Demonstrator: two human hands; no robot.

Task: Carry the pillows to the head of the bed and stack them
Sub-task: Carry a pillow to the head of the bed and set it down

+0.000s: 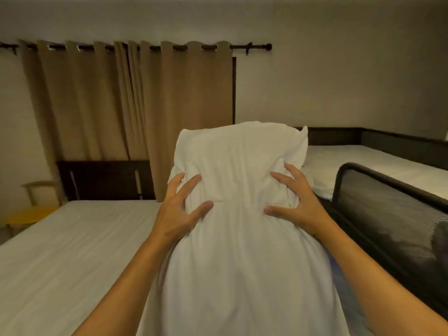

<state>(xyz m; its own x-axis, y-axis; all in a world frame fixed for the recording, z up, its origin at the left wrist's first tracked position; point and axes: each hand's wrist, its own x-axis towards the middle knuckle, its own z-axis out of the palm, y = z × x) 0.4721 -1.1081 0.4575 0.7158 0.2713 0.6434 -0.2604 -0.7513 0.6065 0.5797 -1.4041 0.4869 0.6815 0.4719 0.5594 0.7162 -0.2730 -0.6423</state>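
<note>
A large white pillow [238, 226] fills the middle of the view, held up lengthwise in front of me above the bed. My left hand [180, 209] grips its left side with fingers spread into the cloth. My right hand [297, 202] grips its right side the same way. The bed [60, 251] with a white striped sheet spreads out to the left and below. Its dark headboard [104, 180] stands at the far end against the curtain. No other pillow shows in this view.
A black mesh bed rail [388, 202] runs along the right side. Behind it lies a second mattress [363, 163] in a dark frame. Tan curtains [126, 105] hang at the back wall. A wooden chair [41, 192] and a yellow table [26, 214] stand at the far left.
</note>
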